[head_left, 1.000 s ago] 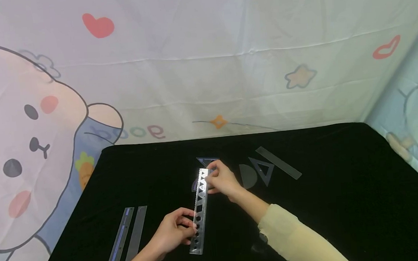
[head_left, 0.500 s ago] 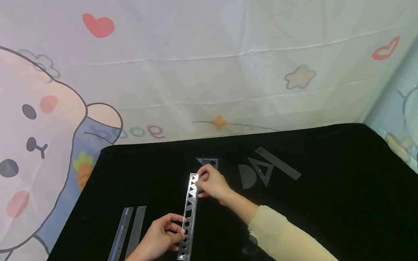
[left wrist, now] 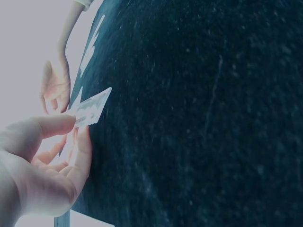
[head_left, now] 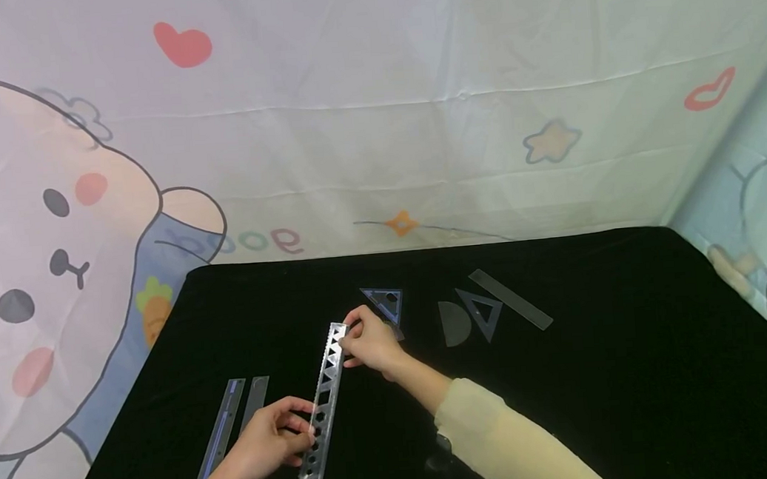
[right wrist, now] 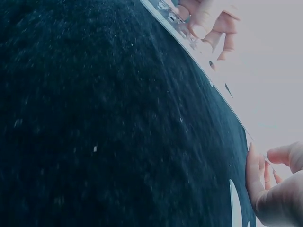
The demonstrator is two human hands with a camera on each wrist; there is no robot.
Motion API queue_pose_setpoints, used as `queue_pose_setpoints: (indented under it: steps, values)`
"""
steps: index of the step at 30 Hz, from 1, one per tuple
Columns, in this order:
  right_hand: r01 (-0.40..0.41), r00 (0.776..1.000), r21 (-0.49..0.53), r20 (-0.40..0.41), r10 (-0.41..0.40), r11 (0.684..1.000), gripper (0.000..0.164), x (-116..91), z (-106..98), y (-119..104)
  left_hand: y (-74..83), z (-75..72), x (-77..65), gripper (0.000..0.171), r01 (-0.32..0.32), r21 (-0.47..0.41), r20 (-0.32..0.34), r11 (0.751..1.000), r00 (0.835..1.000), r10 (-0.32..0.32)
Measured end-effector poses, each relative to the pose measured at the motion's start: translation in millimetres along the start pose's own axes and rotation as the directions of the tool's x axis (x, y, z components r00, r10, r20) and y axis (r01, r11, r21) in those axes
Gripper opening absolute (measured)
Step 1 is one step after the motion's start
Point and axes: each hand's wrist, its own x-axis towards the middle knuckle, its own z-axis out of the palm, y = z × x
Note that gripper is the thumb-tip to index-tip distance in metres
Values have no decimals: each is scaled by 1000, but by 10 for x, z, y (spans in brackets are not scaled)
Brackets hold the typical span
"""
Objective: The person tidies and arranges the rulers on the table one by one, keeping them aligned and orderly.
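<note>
A clear stencil ruler with a row of cut-out triangles and rounder holes is held lengthwise between both hands. My left hand pinches its left edge near the lower end, thumb against the fingers. Up at the far end, my right hand grips the right edge between thumb and fingers. In the left wrist view the near end of the stencil ruler juts out past the left hand. The right wrist view has the right hand at the lower right, with the left hand farther along the ruler.
Left on the black cloth lie a blue-marked ruler and a plain clear ruler, partly behind the left hand. Farther back are a set square, a half-round protractor, a triangle and a slanted ruler.
Both hands have carried the stencil ruler leftward and slightly nearer, its slant growing a little. The set square at the back shows more fully. The left hand now covers more of the plain ruler.
</note>
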Motion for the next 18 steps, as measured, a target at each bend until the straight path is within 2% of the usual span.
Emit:
queue_pose_setpoints:
  steps: [7, 18]
  values:
    - [6, 1000, -6, 17, -6, 1000, 29, 21, 130, -7, -25, -100, -47, 43, 29, 36, 3, 999, 1000, -29]
    - [-6, 1000, -25, 9, 6, 1000, 27, 38, 323, -2, -108, -190, -123, 41, 28, 75, -22, 997, 999, -27]
